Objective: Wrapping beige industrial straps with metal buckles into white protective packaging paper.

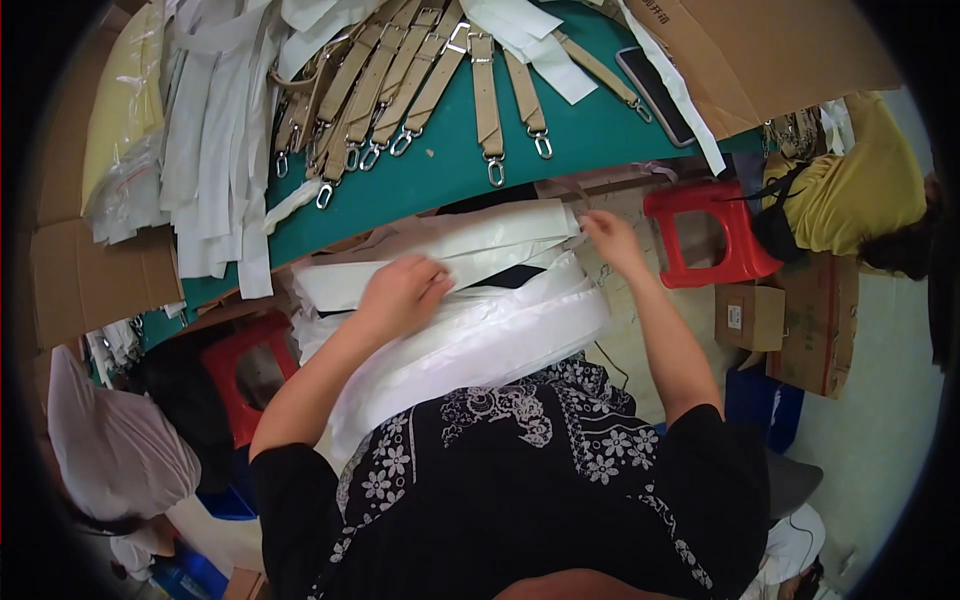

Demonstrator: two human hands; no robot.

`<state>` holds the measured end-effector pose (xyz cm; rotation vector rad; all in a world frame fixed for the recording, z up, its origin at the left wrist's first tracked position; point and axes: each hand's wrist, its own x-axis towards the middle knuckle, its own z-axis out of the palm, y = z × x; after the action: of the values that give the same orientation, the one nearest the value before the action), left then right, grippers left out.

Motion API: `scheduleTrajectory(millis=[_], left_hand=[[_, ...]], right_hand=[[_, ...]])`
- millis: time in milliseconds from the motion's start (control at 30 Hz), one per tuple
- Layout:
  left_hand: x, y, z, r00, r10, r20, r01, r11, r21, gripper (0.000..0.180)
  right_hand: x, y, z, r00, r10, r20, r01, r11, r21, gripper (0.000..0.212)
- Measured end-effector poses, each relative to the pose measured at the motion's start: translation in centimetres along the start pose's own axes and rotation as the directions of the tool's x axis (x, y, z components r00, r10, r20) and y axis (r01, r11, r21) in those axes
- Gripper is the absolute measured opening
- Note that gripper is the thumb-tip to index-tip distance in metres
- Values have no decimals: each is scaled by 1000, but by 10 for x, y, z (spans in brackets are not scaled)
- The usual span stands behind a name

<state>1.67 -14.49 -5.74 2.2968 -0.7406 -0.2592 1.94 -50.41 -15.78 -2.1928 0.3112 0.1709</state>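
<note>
White strips (480, 325) lie in a pile across the lap, just below the green table (450, 150); layers overlap, can't get exact no. L hand (402, 292) is on the pile, fingers curled, tips hard to make out; can't tell if it pinches a strip. R hand (612, 240) is at pile's R end, thumb & fingers close tog., grip unclear. Tan straps (485, 95) on table: 3 apart at R, rest bunched, approx. count n/a. 1 phone (652, 92), partly covered. 2 red stools (738, 235), L one partly hidden.
</note>
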Motion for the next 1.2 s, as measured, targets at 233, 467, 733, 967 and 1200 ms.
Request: scheduleTrajectory(millis=[233, 467, 733, 967, 1200], left_hand=[[96, 13, 65, 970, 206, -129, -210, 978, -13, 25], [79, 40, 12, 918, 324, -229, -349, 934, -77, 38], [-9, -46, -116, 836, -79, -542, 474, 601, 643, 25], [13, -12, -116, 877, 35, -480, 139, 937, 322, 64], [37, 14, -59, 933, -355, -62, 187, 623, -760, 20]], right_hand=[[1, -64, 34, 969, -232, -89, 209, 955, -208, 23], [-25, -133, -10, 725, -683, 85, 687, 709, -159, 12], [-37, -175, -24, 823, -563, -78, 568, 820, 75, 11], [-20, -241, 12, 571, -810, 133, 775, 585, 238, 10], [43, -262, 20, 917, -362, 170, 396, 883, -254, 29]])
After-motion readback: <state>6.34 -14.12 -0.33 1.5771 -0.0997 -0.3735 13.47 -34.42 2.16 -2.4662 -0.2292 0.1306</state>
